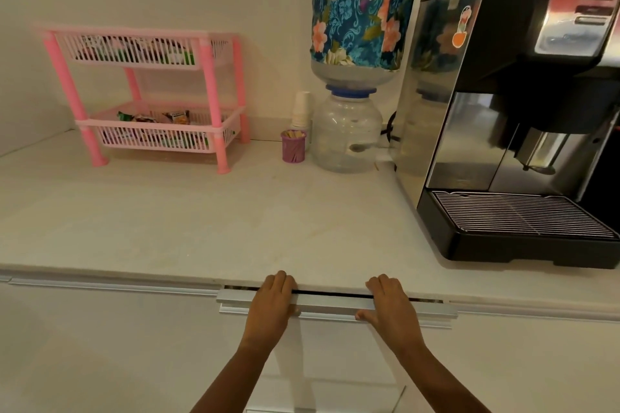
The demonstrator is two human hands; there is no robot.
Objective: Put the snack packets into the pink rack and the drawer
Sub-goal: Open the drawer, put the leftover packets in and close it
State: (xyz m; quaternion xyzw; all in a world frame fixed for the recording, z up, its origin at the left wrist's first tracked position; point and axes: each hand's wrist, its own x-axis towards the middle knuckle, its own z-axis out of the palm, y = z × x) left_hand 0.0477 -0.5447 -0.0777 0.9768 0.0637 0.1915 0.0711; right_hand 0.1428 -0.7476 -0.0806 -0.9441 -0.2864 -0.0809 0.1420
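Observation:
The pink rack stands at the back left of the counter, against the wall. Snack packets lie in its lower basket, and more packets fill the upper basket. Below the counter edge, a white drawer with a silver handle bar is out by a narrow dark gap. My left hand and my right hand both rest over that handle bar, fingers curled onto its top. What lies inside the drawer is hidden.
A water dispenser with a floral-covered bottle stands at the back centre, next to stacked paper cups and a purple cup of sticks. A large black and steel coffee machine fills the right side. The cream countertop lies between.

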